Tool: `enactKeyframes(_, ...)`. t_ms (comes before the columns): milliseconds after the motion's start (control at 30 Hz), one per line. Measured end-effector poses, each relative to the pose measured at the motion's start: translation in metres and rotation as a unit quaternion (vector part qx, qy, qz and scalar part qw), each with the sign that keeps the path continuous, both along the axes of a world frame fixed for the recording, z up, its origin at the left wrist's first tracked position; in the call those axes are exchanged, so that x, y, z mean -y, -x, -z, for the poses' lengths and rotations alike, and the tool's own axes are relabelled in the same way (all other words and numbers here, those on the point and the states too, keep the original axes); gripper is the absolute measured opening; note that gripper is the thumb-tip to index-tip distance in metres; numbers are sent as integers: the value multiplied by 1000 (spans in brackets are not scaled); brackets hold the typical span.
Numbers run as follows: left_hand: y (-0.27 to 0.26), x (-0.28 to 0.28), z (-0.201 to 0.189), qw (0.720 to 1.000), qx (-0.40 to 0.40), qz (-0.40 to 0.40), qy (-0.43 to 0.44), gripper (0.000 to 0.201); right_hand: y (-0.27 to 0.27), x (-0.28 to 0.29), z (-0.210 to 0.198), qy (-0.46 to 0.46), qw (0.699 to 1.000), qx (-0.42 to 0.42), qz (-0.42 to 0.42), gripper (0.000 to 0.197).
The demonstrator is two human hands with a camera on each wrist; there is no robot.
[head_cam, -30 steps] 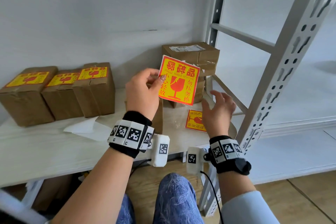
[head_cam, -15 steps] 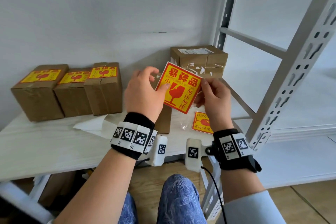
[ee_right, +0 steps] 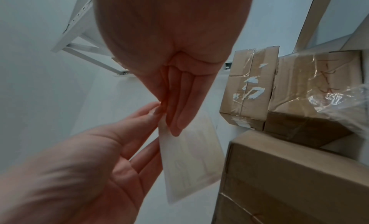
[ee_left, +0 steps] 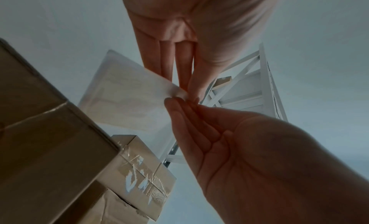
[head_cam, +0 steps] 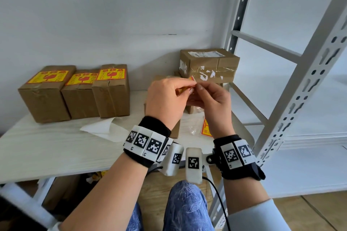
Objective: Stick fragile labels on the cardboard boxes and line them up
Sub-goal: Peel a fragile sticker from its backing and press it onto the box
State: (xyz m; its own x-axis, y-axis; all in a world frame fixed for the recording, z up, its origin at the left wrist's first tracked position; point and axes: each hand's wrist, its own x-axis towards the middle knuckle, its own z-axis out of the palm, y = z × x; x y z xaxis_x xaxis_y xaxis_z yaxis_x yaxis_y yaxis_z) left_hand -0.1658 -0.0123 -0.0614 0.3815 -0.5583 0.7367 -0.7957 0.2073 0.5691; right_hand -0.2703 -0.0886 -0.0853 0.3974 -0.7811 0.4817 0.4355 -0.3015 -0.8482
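Label work comes first in the head view: a second ago you held the red-and-yellow sticker face-up in your left hand alone, with the right hand spread beside it. Now both hands meet in front of you above the worktop, and the sticker is tipped nearly edge-on, so only a sliver of colour shows between your fingertips. Each hand pinches one corner of it. I judge that you have moved from showing the label to starting its backing off. Three labelled boxes stand in a row at the back left, touching one another; the unlabelled stack sits at the right by the shelf frame. Loose backing paper and a spare label lie on the worktop.

From the left wrist camera, you see the label's pale underside, held in the air above a plain box. Your left thumb and fingers close on its near corner, and your right fingers meet them at the same corner.

From the right wrist camera, the label hangs below the pinch, still flat and whole; no peeled layer shows yet. A bare box sits just beside it, likely next to be labelled.
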Motion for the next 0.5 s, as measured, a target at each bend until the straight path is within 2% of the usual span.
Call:
enactKeyframes(333,-2,2,0,995,-86,44,12,16,-3,3,2,1,1000,-6,3,18)
enactKeyframes(500,-4,0,-2,994,-94,49,15,14,-1,1,1,7,1000,-7,-9,20)
